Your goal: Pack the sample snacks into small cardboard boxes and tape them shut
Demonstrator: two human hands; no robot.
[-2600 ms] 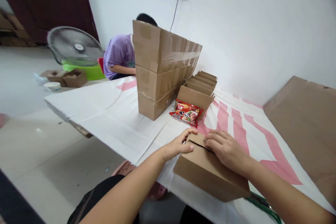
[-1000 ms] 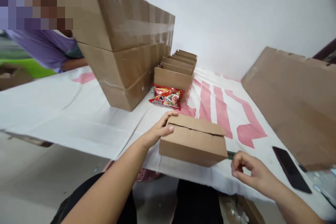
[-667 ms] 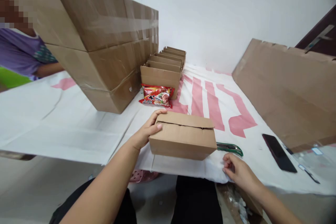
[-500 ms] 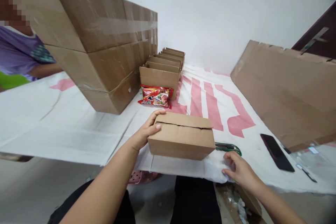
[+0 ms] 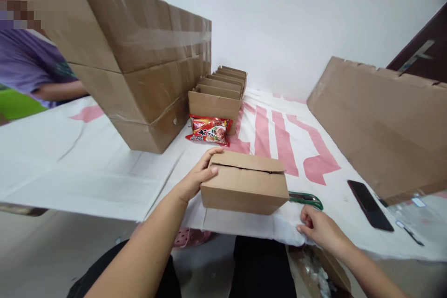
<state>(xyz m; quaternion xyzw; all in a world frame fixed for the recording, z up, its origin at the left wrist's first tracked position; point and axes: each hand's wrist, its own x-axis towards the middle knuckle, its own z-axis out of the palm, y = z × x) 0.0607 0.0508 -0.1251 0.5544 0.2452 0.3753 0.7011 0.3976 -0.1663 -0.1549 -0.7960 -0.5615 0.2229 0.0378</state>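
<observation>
Head view: left fingers point(image 5: 206, 174) clasp plain box point(image 5: 244, 186); right fingers point(image 5: 304, 220) curled beside green cutter point(image 5: 308, 199).

The small box point(image 5: 244, 184) is made of matt brown cardboard. The stacked cartons point(image 5: 146, 98) are banded with glossy clear tape point(image 5: 157, 37). The red packet point(image 5: 208, 130) is wrapped in shiny, crinkled plastic film.

Plain brown for the small box point(image 5: 244, 186) and the stacked cartons point(image 5: 146, 70). White with pink stripes on the cloth point(image 5: 265, 132). Red, with perhaps white print, on the packet point(image 5: 208, 130). Green on the tool handle point(image 5: 307, 199); black on the phone point(image 5: 370, 198).
</observation>
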